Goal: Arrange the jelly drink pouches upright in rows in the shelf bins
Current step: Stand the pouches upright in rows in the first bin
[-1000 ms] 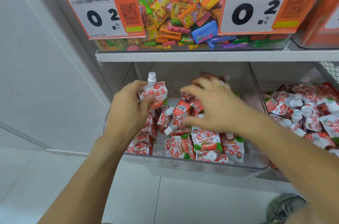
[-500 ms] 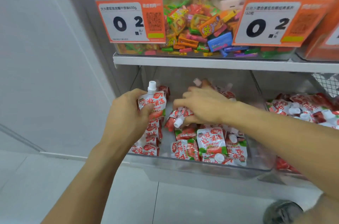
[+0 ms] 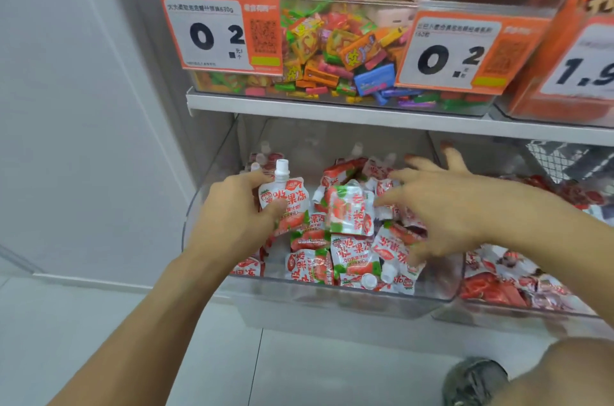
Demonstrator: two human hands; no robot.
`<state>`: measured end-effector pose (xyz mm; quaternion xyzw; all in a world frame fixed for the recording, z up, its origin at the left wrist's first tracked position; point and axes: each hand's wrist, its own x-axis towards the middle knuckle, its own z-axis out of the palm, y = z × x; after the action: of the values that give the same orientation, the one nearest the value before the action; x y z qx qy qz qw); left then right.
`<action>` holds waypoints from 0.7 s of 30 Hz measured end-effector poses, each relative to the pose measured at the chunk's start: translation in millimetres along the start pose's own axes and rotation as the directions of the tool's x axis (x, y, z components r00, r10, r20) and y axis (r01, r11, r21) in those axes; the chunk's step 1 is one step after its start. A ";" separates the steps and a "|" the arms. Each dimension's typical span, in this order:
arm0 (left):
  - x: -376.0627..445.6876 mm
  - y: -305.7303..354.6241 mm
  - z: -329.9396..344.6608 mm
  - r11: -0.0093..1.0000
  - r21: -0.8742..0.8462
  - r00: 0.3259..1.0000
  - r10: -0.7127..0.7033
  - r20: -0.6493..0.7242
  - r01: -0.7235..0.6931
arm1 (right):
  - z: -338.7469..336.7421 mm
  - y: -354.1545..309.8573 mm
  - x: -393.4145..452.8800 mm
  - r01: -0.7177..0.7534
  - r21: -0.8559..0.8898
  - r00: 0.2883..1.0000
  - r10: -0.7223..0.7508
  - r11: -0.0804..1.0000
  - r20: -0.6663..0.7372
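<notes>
Red-and-white jelly drink pouches with white caps lie jumbled in a clear shelf bin (image 3: 332, 294). At the bin's left side my left hand (image 3: 232, 223) grips one pouch (image 3: 285, 199) upright, cap on top; more upright pouches stand behind it. One loose pouch (image 3: 349, 213) lies tilted on the pile, just right of the held one. My right hand (image 3: 442, 209) hovers over the pile's right half, fingers spread and straight, fingertips touching that loose pouch and its neighbours, thumb down by the front pouches (image 3: 352, 256).
A second clear bin (image 3: 518, 312) to the right holds more jumbled pouches. The shelf edge (image 3: 332, 113) runs close above, carrying a bin of colourful candies (image 3: 332, 50) with orange price tags (image 3: 219, 33). A white wall panel (image 3: 83, 106) is left, a shoe (image 3: 475, 379) below.
My right hand, curled over pouches in the middle of the pile half a second ago, has spread its fingers and shifted right. My left hand still holds its upright pouch.
</notes>
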<state>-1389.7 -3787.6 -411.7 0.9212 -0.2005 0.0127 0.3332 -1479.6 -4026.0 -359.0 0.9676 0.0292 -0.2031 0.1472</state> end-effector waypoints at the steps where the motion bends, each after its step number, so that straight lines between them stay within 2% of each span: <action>1: 0.3 0.4 -0.3 1.000 0.000 1.000 -0.006 0.002 0.006 | -4.6 -5.6 7.2 0.071 0.069 0.993 -0.064 0.995 -0.103; 3: 1.3 0.6 -2.2 1.000 -0.005 1.000 -0.017 0.001 0.017 | -6.6 -24.6 31.4 0.287 0.310 0.933 -0.191 0.907 -0.305; 5: 1.0 0.7 -5.4 1.000 0.007 1.000 -0.025 -0.016 0.025 | 1.2 -49.1 58.2 0.380 0.483 0.922 -0.283 0.789 -0.264; 6: 0.5 0.8 -7.4 1.000 0.014 0.999 -0.027 -0.025 0.027 | 6.7 -60.0 71.0 0.390 0.494 0.921 -0.327 0.777 -0.214; 8: -0.6 -0.4 -10.8 0.999 0.038 0.999 -0.032 -0.030 0.034 | 19.3 -73.1 95.5 0.424 0.422 0.905 -0.395 0.801 -0.159; 12: 0.9 -8.9 -18.4 0.995 0.085 0.997 -0.054 -0.060 0.059 | 29.6 -74.3 120.5 0.481 0.155 0.877 -0.471 0.863 -0.095; 16: 1.1 -12.7 -25.6 0.995 0.092 0.998 -0.045 -0.046 0.049 | 34.8 -78.9 123.8 0.523 0.130 0.852 -0.510 0.842 -0.122; 19: -0.9 -15.4 -27.3 0.996 0.076 0.999 -0.049 -0.019 0.050 | 38.9 -87.7 124.5 0.495 0.060 0.868 -0.490 0.867 -0.087; 21: -1.7 -18.2 -28.5 0.997 0.056 0.998 -0.056 -0.011 0.056 | 38.0 -89.7 126.7 0.487 0.080 0.873 -0.483 0.870 -0.060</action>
<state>-1381.3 -3756.7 -400.9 0.9354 -0.1725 0.0134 0.3084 -1388.6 -3952.1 -467.6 0.9388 0.2644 -0.2160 0.0459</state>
